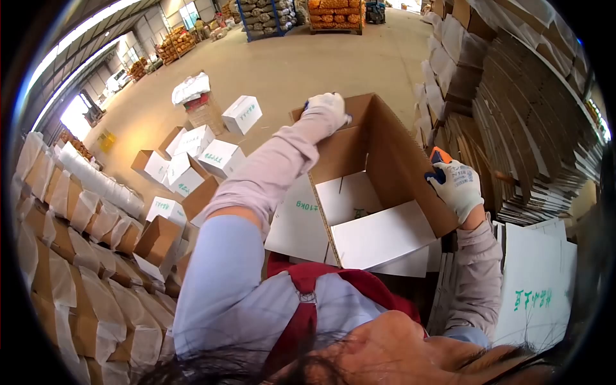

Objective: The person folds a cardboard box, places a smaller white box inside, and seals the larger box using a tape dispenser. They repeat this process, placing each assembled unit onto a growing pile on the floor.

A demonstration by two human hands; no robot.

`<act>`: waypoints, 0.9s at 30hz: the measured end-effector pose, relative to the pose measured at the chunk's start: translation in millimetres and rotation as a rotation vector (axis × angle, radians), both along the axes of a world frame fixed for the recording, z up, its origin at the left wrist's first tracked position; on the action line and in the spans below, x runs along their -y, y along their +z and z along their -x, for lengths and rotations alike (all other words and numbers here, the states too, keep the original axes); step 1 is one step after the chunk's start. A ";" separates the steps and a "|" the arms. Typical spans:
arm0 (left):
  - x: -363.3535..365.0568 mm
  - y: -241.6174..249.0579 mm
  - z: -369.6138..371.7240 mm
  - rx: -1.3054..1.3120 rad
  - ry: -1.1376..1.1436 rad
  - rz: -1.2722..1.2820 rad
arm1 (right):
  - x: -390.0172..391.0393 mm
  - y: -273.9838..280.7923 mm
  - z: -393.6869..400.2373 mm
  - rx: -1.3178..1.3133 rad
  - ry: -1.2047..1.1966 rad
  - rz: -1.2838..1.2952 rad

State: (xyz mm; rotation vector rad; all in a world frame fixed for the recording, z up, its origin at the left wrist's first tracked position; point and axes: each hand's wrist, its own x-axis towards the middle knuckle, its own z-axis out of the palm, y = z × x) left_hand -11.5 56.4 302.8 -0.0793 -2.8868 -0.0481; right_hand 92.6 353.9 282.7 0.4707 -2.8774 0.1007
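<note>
A cardboard box [407, 168], brown inside, stands open and tilted in front of me, with a white flap [384, 235] on its near side. My left hand [326, 108], in a white glove with dark fingertips, reaches across to the box's far edge, its fingers closed over the flap there. At the right wall is my right hand [457, 187], gloved the same way and curled round an orange-ended tool [440, 155]. Most of that tool is hidden by the hand, so I cannot tell its kind. Under the box lie flat white cardboard sheets [298, 221] with green print.
Stacks of folded cardboard [526, 128] rise close on the right. Small white boxes [221, 158] with green writing stand on the floor to the left. Rows of brown cartons with white liners [83, 256] line the left side. Pallets of filled sacks [337, 16] stand farther off.
</note>
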 end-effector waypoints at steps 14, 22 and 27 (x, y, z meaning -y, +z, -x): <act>93.7 -67.8 30.9 -0.192 -0.284 -0.306 | 65.7 -82.6 -39.6 -0.247 0.191 0.015; -10.0 -105.4 56.0 0.135 -0.056 -0.228 | 58.4 -38.3 -36.8 0.049 0.259 1.140; 8.4 -98.3 84.5 0.204 -0.110 -0.265 | 106.2 -72.6 -22.9 0.368 0.284 1.468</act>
